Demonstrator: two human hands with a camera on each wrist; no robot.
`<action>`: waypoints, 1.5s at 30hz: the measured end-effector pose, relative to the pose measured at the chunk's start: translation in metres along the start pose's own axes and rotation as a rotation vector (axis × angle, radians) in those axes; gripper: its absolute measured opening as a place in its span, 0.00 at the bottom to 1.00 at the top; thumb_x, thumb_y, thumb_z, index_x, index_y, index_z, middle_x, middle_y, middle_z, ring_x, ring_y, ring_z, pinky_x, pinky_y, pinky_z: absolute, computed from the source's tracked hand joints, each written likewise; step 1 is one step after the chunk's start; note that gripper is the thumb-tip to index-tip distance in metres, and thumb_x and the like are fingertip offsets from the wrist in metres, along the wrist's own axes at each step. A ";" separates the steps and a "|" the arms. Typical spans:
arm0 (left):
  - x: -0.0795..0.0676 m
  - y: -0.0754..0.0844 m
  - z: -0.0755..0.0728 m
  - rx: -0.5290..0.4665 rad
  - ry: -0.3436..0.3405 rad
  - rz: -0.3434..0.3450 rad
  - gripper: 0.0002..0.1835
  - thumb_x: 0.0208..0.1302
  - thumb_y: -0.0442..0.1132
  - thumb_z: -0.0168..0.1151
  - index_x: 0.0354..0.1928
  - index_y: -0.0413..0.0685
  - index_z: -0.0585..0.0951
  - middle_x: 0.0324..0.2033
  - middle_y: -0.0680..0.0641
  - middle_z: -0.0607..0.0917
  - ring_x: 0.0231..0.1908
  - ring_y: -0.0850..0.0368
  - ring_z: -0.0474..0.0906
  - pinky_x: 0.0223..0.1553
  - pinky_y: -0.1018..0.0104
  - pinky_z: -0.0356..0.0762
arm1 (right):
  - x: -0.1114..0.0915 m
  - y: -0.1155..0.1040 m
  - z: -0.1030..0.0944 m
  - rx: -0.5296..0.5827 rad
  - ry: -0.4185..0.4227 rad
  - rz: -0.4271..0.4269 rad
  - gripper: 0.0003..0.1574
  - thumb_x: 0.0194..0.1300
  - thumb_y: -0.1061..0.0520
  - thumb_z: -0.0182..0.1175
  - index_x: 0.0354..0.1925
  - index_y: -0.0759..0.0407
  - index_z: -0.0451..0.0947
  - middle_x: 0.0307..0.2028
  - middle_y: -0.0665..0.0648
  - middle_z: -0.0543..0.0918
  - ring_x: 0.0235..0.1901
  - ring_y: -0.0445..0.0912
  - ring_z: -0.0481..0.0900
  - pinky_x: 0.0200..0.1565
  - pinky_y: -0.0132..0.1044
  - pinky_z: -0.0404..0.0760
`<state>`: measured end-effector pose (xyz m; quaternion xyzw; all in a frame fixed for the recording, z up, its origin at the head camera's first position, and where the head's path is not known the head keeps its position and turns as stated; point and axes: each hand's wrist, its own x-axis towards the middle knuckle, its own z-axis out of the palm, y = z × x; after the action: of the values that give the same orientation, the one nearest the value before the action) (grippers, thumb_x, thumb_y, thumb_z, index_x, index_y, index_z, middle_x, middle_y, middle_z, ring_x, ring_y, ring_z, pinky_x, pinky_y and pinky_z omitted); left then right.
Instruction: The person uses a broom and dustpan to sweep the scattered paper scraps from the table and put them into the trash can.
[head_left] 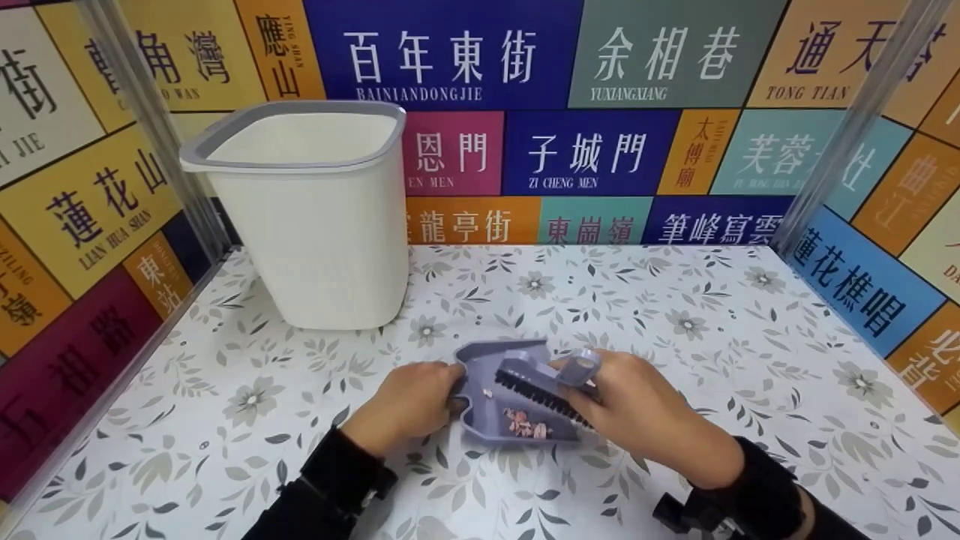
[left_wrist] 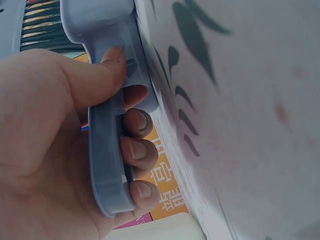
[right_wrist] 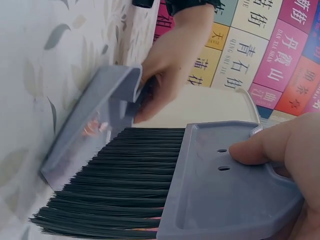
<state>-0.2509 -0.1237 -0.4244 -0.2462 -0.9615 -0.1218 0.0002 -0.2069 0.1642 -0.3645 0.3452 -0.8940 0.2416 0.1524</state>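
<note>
My left hand (head_left: pixel 415 397) grips the handle (left_wrist: pixel 107 155) of a grey-purple dustpan (head_left: pixel 487 431), fingers curled round it in the left wrist view. Pink scraps (head_left: pixel 527 426) lie in the pan near its front side, with one small pale piece nearer the handle. In my right hand (head_left: pixel 637 401) is a matching hand brush (right_wrist: pixel 215 185) with dark bristles (right_wrist: pixel 125 175), the thumb pressed on its flat back. The brush overlaps the pan in the head view, bristles slanting over its open side.
A tall white bin (head_left: pixel 322 240) with a grey rim stands behind and left of the dustpan. The table is covered by a leaf-patterned cloth (head_left: pixel 712 360). Panels with coloured signs (head_left: pixel 442 52) enclose the back and both sides.
</note>
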 end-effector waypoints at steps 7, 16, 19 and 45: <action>0.000 -0.001 0.000 0.014 0.010 0.008 0.08 0.68 0.39 0.72 0.39 0.48 0.80 0.30 0.49 0.82 0.35 0.48 0.82 0.41 0.50 0.85 | 0.003 0.010 -0.013 -0.051 0.014 0.059 0.04 0.67 0.64 0.71 0.38 0.55 0.87 0.33 0.52 0.89 0.31 0.44 0.86 0.36 0.42 0.88; 0.001 -0.001 0.001 0.013 0.008 0.004 0.08 0.69 0.41 0.72 0.41 0.48 0.81 0.31 0.49 0.83 0.37 0.47 0.84 0.44 0.49 0.85 | 0.006 0.026 -0.026 -0.021 -0.030 0.177 0.00 0.67 0.61 0.71 0.37 0.57 0.88 0.32 0.53 0.89 0.28 0.42 0.82 0.34 0.43 0.85; 0.001 -0.001 0.001 0.012 0.003 0.001 0.08 0.69 0.41 0.72 0.42 0.48 0.81 0.31 0.49 0.83 0.37 0.47 0.83 0.44 0.49 0.85 | 0.006 0.031 -0.027 -0.064 0.001 0.223 0.05 0.68 0.60 0.71 0.33 0.58 0.85 0.26 0.51 0.85 0.24 0.42 0.76 0.29 0.43 0.79; 0.000 -0.001 0.000 0.013 0.000 0.010 0.09 0.69 0.41 0.72 0.44 0.47 0.82 0.33 0.47 0.84 0.36 0.46 0.83 0.45 0.48 0.85 | 0.009 0.079 -0.035 -0.010 -0.073 0.472 0.09 0.66 0.60 0.64 0.34 0.67 0.82 0.20 0.53 0.76 0.18 0.45 0.73 0.20 0.40 0.75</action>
<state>-0.2517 -0.1246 -0.4247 -0.2508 -0.9611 -0.1157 0.0024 -0.2640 0.2290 -0.3574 0.1346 -0.9559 0.2538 0.0612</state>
